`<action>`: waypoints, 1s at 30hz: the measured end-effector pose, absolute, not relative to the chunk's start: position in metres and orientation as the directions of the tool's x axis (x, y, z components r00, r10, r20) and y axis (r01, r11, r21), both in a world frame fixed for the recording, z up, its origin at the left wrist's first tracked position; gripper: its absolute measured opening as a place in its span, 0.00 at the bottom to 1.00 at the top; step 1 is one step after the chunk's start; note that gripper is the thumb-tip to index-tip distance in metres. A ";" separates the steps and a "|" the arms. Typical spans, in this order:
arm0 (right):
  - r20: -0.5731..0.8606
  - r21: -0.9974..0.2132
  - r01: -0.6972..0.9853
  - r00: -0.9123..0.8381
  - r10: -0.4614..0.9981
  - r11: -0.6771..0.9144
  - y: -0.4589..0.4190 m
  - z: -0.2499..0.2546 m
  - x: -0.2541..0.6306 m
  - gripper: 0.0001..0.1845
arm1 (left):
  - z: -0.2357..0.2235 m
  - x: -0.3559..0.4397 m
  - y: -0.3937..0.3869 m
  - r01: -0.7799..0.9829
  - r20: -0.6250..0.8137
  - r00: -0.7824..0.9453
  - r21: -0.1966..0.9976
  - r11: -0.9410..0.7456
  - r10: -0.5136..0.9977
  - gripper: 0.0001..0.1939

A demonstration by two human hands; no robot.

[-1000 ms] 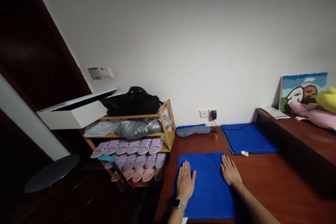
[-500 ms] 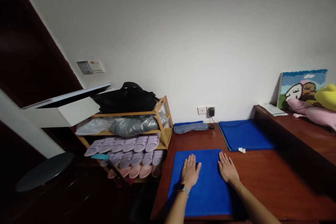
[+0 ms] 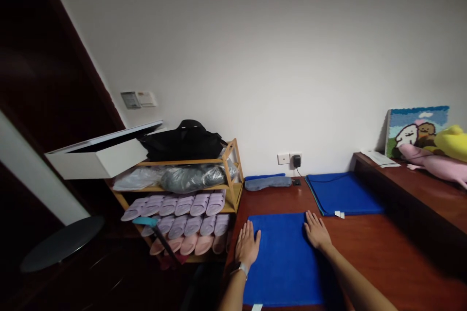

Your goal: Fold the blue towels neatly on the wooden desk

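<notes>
Hands (image 3: 280, 237) flat on blue cloth's (image 3: 282, 265) side edges.

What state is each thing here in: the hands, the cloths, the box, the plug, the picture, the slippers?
Left hand: open, palm down.
Right hand: open, palm down.
Near blue cloth: spread flat.
Far blue cloths: lying flat, layered.
White box: tilted, gap under its top.
Black plug: plugged in.
Picture: propped up.
Lilac slippers: lined up in rows.
</notes>
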State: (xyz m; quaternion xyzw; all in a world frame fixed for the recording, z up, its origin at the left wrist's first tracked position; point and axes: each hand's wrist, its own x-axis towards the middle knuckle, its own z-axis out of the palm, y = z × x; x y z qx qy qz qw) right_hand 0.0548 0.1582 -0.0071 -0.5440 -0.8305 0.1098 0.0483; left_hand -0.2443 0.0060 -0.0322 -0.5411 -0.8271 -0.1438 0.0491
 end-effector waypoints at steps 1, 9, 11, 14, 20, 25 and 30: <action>-0.039 -0.237 0.893 -0.402 0.915 0.382 0.159 -0.007 0.053 0.37 | -0.033 -0.245 0.005 0.910 0.238 -0.409 0.180 0.374 0.881 0.35; -0.011 -0.255 0.880 -0.418 0.908 0.402 0.160 -0.015 0.052 0.38 | -0.018 -0.244 0.008 0.911 0.238 -0.412 0.111 0.397 0.880 0.36; -0.014 -0.261 0.879 -0.418 0.909 0.400 0.160 -0.014 0.052 0.38 | -0.006 -0.223 0.021 0.924 0.271 -0.383 0.109 0.367 0.883 0.35; -0.017 -0.262 0.880 -0.415 0.909 0.397 0.160 -0.010 0.051 0.38 | 0.007 -0.168 0.051 0.974 0.272 -0.206 0.147 0.171 0.940 0.34; -0.006 -0.240 0.871 -0.444 0.896 0.429 0.160 -0.006 0.051 0.36 | -0.003 -0.079 0.098 0.970 0.123 -0.007 0.242 -0.023 0.992 0.36; -0.001 -0.281 0.876 -0.409 0.912 0.393 0.160 -0.002 0.050 0.36 | -0.013 -0.129 0.089 0.977 0.106 -0.113 0.192 0.091 0.988 0.38; -0.008 -0.305 0.873 -0.402 0.916 0.380 0.160 0.001 0.050 0.36 | -0.020 -0.234 0.052 0.945 0.137 -0.313 0.146 0.293 0.940 0.37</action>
